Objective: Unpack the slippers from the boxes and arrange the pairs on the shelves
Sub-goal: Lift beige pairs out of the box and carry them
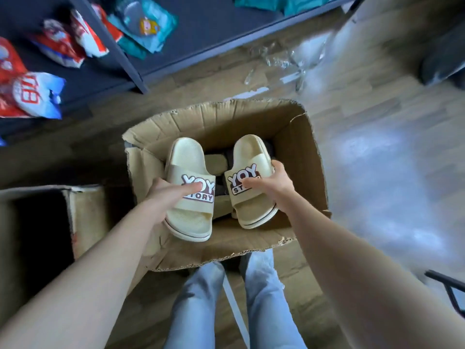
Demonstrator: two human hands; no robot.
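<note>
Wood floor (377, 159) fills most of the view, with glare on the right.

Dark blue shelf (201, 34) stands far left. It carries red-and-white packets (32, 96) at the left and teal packets (146, 23) toward the middle.

Open cardboard box (226, 117) sits centre on the floor with torn rims. A 2nd box (85, 217) is near left, touching or just beside it, its inside dark.

Person's legs in light jeans (261, 285) are at the near edge, behind the open box.

2 cream slippers are held over the open box, toes near, soles down, apart from each other, both with a "YOY STORY" logo on the strap.
- Left slipper (188, 217): left hand (163, 195) grips it, thumb flat across the strap, fingers hidden under the sole.
- Right slipper (251, 210): right hand (274, 187) grips it, thumb on the strap, fingers curled over the strap's right edge.

Dark items (221, 187) lie at the box bottom between the slippers; can't tell what.

Crumpled clear plastic wrap (284, 61) lies on the floor far of the box, near the shelf.
</note>
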